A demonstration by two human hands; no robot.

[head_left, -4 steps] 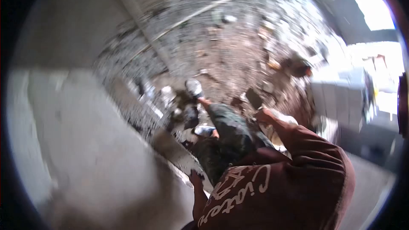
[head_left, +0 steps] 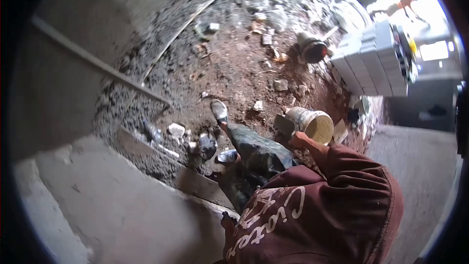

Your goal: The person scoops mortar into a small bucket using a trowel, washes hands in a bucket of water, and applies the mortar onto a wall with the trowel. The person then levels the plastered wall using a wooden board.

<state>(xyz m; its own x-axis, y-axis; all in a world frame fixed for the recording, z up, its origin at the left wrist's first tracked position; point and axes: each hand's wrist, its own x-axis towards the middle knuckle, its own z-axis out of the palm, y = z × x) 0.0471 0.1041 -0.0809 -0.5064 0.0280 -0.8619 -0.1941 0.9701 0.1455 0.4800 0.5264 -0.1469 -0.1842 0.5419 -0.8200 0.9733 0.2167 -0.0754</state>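
Observation:
My right hand [head_left: 300,140] is closed round the handle of a trowel [head_left: 285,125], its flat blade pointing away from me. Just beyond it a pale bucket [head_left: 320,127] lies tipped, its open mouth facing my right arm. At the lower left, my left hand [head_left: 228,220] is beside the near end of a long board [head_left: 200,184] and the edge of a grey wall [head_left: 122,190]. Its fingers are dark and small, so whether it grips anything is unclear.
Rubble and stones [head_left: 281,85] cover the dirt floor. A long bar [head_left: 102,64] leans at the left. Stacked pale blocks [head_left: 371,63] stand at the right, near another bucket [head_left: 312,50]. A person [head_left: 405,4] bends in the bright opening behind.
The view has swung and become sharper. The tipped bucket, block stack and distant person show more fully. The trowel remains in my right hand.

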